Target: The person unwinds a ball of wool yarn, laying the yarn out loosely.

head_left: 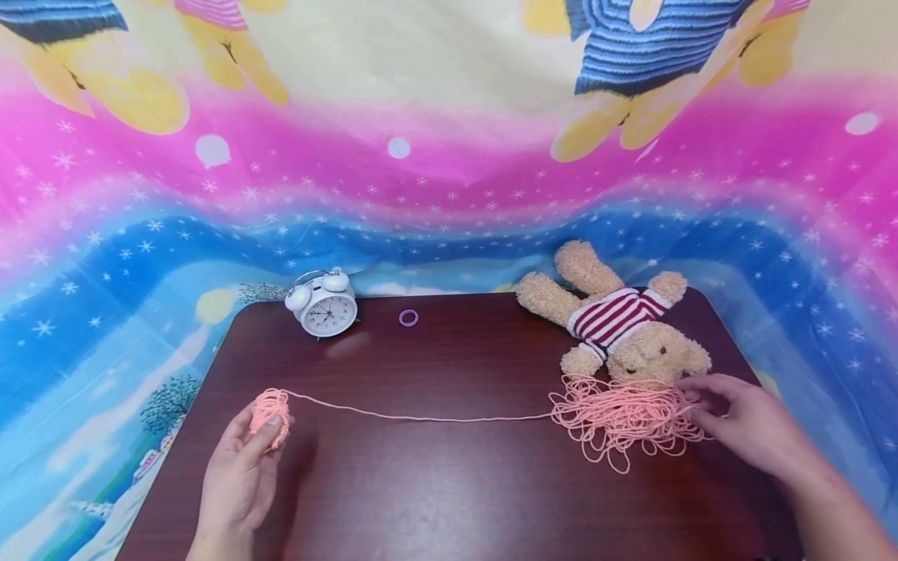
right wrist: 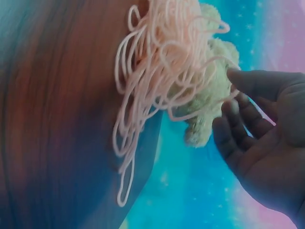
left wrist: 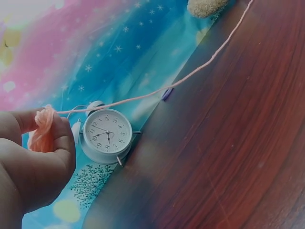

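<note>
In the head view my left hand holds a small wound ball of peach yarn between thumb and fingers, above the table's left side. One strand runs from it across to a loose heap of the same yarn at the right. My right hand is at the heap's right edge, its fingers bent. In the right wrist view, a yarn loop reaches the thumb and fingertips of that hand, which seem to pinch it. A teddy bear in a striped shirt lies against the heap.
A white twin-bell alarm clock stands at the back left of the dark wooden table. Right of it lies a small purple ring. A patterned cloth hangs behind and around the table.
</note>
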The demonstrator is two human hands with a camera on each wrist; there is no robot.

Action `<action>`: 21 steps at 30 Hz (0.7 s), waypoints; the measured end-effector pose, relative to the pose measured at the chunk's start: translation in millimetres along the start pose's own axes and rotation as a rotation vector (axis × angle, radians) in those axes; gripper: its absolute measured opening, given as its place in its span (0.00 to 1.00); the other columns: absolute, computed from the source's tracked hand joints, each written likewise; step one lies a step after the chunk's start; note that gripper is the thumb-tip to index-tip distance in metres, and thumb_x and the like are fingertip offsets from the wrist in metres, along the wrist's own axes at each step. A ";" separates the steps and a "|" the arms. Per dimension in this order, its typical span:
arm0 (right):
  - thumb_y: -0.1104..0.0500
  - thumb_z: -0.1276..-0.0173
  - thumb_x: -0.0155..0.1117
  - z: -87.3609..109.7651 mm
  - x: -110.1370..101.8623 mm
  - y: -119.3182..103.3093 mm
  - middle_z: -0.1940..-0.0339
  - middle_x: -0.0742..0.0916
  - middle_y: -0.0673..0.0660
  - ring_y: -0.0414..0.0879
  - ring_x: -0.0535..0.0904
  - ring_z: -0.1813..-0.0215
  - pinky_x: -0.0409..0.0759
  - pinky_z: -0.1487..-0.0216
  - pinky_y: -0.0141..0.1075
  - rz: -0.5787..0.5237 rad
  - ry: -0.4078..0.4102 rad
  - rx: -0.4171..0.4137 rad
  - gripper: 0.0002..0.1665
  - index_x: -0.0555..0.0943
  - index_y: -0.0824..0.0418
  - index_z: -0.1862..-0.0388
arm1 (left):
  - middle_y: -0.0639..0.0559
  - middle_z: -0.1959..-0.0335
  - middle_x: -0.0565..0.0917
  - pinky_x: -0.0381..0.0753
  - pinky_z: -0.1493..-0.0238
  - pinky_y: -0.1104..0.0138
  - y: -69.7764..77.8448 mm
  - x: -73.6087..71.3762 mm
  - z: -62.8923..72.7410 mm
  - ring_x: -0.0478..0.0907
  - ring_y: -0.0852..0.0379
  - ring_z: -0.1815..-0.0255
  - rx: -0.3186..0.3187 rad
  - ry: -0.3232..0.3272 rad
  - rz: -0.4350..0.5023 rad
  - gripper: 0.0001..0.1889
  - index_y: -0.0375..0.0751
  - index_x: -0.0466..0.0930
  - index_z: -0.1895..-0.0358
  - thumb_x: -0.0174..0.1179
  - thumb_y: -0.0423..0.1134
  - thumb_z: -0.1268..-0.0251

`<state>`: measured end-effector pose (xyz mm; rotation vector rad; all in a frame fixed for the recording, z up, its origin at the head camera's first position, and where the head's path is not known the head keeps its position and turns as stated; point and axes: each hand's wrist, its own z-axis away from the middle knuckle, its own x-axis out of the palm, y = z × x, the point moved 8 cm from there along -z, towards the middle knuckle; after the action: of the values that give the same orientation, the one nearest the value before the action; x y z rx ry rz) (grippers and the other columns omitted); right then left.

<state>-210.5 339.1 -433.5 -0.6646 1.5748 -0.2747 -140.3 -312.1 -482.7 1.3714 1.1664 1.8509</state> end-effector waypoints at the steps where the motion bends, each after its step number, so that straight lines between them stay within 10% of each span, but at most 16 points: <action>1: 0.67 0.38 0.75 -1.2 1.1 -3.7 0.57 0.90 0.55 0.32 0.75 0.76 0.73 0.81 0.31 0.006 0.005 -0.006 0.22 0.86 0.58 0.44 | 0.48 0.47 0.81 0.83 0.48 0.72 -0.3 0.9 0.2 0.84 0.58 0.53 -0.001 -0.003 0.004 0.21 0.35 0.62 0.33 0.53 0.22 0.24; 21: 0.71 0.34 0.70 -33.8 59.7 -62.8 0.55 0.90 0.58 0.39 0.84 0.66 0.85 0.70 0.33 -0.179 -0.051 -0.053 0.20 0.86 0.61 0.44 | 0.50 0.50 0.85 0.83 0.47 0.72 -11.0 22.0 -0.8 0.84 0.60 0.51 0.012 -0.051 0.020 0.15 0.39 0.77 0.40 0.53 0.24 0.22</action>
<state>-227.0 248.3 -444.2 -0.8491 1.4806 -0.3471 -148.9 -289.1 -482.2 1.4331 1.1435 1.8146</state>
